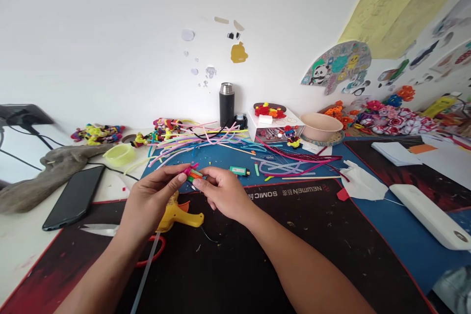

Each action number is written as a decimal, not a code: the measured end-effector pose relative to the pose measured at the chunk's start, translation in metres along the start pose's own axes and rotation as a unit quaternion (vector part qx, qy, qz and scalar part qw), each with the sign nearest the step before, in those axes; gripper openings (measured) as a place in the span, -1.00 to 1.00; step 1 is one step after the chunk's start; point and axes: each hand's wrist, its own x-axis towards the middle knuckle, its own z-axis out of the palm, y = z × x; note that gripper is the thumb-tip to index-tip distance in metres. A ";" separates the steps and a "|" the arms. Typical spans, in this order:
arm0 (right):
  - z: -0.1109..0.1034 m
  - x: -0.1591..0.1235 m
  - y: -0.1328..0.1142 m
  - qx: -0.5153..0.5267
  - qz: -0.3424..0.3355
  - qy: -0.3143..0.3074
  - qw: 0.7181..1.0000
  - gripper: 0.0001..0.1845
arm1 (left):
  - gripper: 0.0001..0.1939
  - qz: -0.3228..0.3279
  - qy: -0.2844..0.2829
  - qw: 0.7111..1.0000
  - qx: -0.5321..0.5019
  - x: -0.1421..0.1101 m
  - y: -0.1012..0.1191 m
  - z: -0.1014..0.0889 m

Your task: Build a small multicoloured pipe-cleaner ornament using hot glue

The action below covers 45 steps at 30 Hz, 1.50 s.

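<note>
My left hand (156, 191) and my right hand (222, 189) meet over the mat, fingers closed in pinches. Between them is a small pipe-cleaner piece (194, 173) in pink, green and orange. The left fingertips grip its pink end, while the right thumb and fingers press on the green and orange end. Part of the piece is hidden by the fingers. Just below lies a yellow hot glue gun (181, 217) with a long glue stick (146, 272) sticking out of it. Scissors (101, 229) with red handles lie partly under my left forearm.
Behind the hands spreads a heap of loose pipe cleaners (198, 135). A black thermos (227, 105) and a white box (274, 125) stand near the wall, with a beige bowl (321, 126) to the right. At the left lies a phone (75, 198); a white device (429, 216) is at the right.
</note>
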 end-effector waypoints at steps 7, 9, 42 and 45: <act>0.001 0.000 0.001 0.001 -0.009 -0.014 1.000 -0.84 | -0.48 0.012 -0.006 1.000 -0.014 -0.001 -0.003 0.003; 0.001 -0.001 -0.001 0.004 -0.012 -0.015 1.000 -0.83 | -0.47 0.013 -0.008 0.999 -0.033 -0.002 -0.004 0.004; -0.003 0.002 0.005 -0.085 -0.049 0.083 0.992 -0.78 | -0.40 0.071 -0.103 0.984 0.128 -0.006 0.004 0.003; -0.004 0.002 0.004 -0.105 -0.076 0.097 0.987 -0.79 | -0.37 0.059 -0.111 0.986 0.112 -0.006 0.004 0.003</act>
